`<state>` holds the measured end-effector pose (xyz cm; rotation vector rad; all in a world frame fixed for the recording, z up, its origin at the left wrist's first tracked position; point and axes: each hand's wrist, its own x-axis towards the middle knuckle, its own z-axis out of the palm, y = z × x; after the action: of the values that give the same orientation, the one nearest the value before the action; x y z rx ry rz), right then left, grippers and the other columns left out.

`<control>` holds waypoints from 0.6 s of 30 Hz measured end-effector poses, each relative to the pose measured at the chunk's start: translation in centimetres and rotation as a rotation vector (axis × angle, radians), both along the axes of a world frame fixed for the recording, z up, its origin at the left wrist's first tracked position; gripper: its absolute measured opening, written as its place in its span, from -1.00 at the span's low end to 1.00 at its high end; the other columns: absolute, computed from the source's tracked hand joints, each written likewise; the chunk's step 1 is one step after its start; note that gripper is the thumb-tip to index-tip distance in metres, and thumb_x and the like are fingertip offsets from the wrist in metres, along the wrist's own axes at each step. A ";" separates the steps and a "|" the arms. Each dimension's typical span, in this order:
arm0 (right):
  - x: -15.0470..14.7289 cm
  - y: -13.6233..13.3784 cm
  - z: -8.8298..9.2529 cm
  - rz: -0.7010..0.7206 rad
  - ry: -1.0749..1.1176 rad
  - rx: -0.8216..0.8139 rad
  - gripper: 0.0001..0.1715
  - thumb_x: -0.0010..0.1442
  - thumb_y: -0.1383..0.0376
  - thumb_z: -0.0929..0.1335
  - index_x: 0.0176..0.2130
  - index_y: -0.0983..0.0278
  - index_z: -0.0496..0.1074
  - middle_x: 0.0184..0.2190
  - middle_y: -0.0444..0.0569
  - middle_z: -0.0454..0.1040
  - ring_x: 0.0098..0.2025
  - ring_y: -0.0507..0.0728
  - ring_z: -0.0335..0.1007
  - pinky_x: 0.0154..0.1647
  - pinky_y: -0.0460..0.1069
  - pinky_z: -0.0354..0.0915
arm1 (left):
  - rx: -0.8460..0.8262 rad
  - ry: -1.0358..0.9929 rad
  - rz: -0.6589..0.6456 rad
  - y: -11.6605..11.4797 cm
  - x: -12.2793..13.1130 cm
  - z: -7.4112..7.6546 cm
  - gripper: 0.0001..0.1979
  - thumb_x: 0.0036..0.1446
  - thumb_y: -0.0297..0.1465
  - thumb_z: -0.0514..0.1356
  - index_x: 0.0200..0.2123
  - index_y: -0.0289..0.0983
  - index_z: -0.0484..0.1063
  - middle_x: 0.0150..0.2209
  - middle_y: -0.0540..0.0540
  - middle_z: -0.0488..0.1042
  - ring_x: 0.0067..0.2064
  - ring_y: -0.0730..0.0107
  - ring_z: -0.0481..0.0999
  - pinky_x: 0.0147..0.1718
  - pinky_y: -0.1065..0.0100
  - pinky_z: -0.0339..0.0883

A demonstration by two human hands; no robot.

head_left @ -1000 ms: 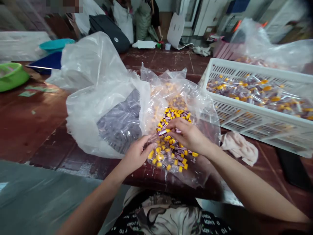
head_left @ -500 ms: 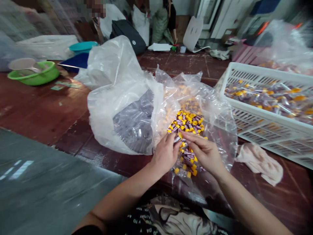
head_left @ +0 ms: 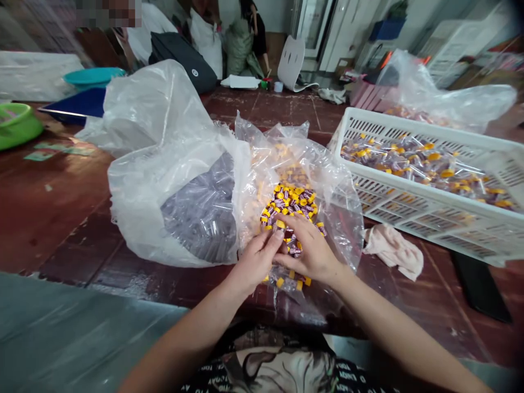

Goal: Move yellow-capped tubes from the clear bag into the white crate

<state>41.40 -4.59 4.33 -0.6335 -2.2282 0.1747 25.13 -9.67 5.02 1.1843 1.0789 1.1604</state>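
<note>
My left hand (head_left: 254, 261) pinches a small yellow-capped bottle (head_left: 280, 224) between thumb and fingers, cap upward. My right hand (head_left: 313, 251) curves round it from the other side, its forefinger at the cap and its thumb lower, near my left hand. The bottle's lower part is hidden by my fingers. Under and beyond both hands lies a heap of small bottles (head_left: 292, 199) with yellow caps and purple-patterned bodies, in an open clear plastic bag (head_left: 339, 218). Left of it, a large white translucent bag (head_left: 135, 202) gapes open, showing clear plastic pieces (head_left: 200, 213) inside.
A white slotted basket (head_left: 413, 204) at the right holds yellow-capped items in clear wrapping. A pinkish cloth (head_left: 395, 251) and a flat black object (head_left: 481, 286) lie before it. Green (head_left: 18, 128) and turquoise (head_left: 94, 76) basins stand left. People are in the background.
The view has swung right, so the things appear further left and the black object shows. My right hand has come closer round my left, its fingers now more curved over the bottle.
</note>
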 end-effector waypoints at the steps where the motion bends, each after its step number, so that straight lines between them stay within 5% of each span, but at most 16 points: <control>1: 0.1 -0.3 0.2 0.003 -0.044 0.034 -0.04 0.21 0.08 0.49 0.42 0.22 0.09 0.22 0.19 0.45 0.24 0.33 0.41 0.34 0.36 0.24 | -0.013 -0.024 0.010 -0.3 0.4 -0.1 -0.54 0.33 0.01 0.12 -0.35 -0.27 0.42 -0.37 -0.07 0.45 -0.29 0.36 0.46 -0.25 0.31 0.38; 4: 1.0 -1.0 1.2 0.029 -0.137 0.105 -0.07 0.22 0.07 0.46 0.40 0.23 0.10 0.17 0.16 0.49 0.18 0.31 0.47 0.42 0.39 0.09 | 0.040 0.045 -0.025 -1.0 1.0 -0.2 -0.56 0.39 -0.01 0.03 -0.25 -0.23 0.47 -0.31 -0.11 0.52 -0.23 0.28 0.52 -0.17 0.22 0.46; 7: 4.6 0.5 3.7 -0.073 -0.154 0.165 -0.16 0.20 0.06 0.47 0.35 0.15 0.20 0.05 0.06 0.57 0.07 0.30 0.53 0.45 0.43 -0.02 | 0.241 0.326 -0.032 -1.1 -0.4 0.2 -0.62 0.43 -0.08 0.00 0.01 -0.17 0.48 -0.09 -0.15 0.58 -0.05 0.19 0.56 0.01 0.10 0.46; 10: 12.1 5.2 7.5 -0.521 -0.053 0.187 -0.15 0.16 -0.02 0.50 0.31 0.19 0.29 0.09 0.19 0.52 0.18 0.39 0.43 0.35 0.41 0.09 | 0.452 0.760 0.297 -0.5 -5.1 0.3 -0.63 0.39 -0.18 0.08 0.17 -0.17 0.40 0.07 -0.23 0.53 0.10 0.05 0.49 0.13 -0.02 0.37; 13: 19.0 10.1 10.3 -0.935 -0.060 0.104 0.18 0.11 -0.13 0.50 0.42 0.42 0.12 0.33 0.53 0.20 0.40 0.56 0.09 0.27 0.45 0.07 | 0.437 1.280 0.622 0.5 -10.9 -0.7 -0.58 0.35 -0.27 0.10 0.18 -0.31 0.40 0.11 -0.38 0.46 0.19 -0.19 0.39 0.19 -0.18 0.24; 16: 19.2 12.0 9.6 -0.918 -0.067 0.136 0.25 0.09 -0.16 0.51 0.43 0.44 0.07 0.42 0.55 -0.02 0.47 0.57 -0.10 0.27 0.44 0.06 | 0.249 1.607 0.718 1.1 -14.7 -2.5 -0.50 0.31 -0.23 0.12 0.20 -0.41 0.39 0.10 -0.48 0.44 0.15 -0.37 0.36 0.04 -0.19 0.30; 18: 15.2 12.1 6.7 -0.717 -0.023 0.111 0.03 0.16 -0.13 0.48 0.36 0.36 0.21 0.33 0.44 0.22 0.37 0.48 0.15 0.25 0.36 0.18 | 0.182 1.692 0.703 1.3 -15.3 -3.6 -0.49 0.32 -0.23 0.09 0.22 -0.39 0.39 0.03 -0.46 0.49 0.09 -0.36 0.39 -0.04 -0.14 0.32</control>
<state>56.60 7.49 11.01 -1.3198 -1.8793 -0.3182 9.79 -8.39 1.39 2.0298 2.8373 0.4794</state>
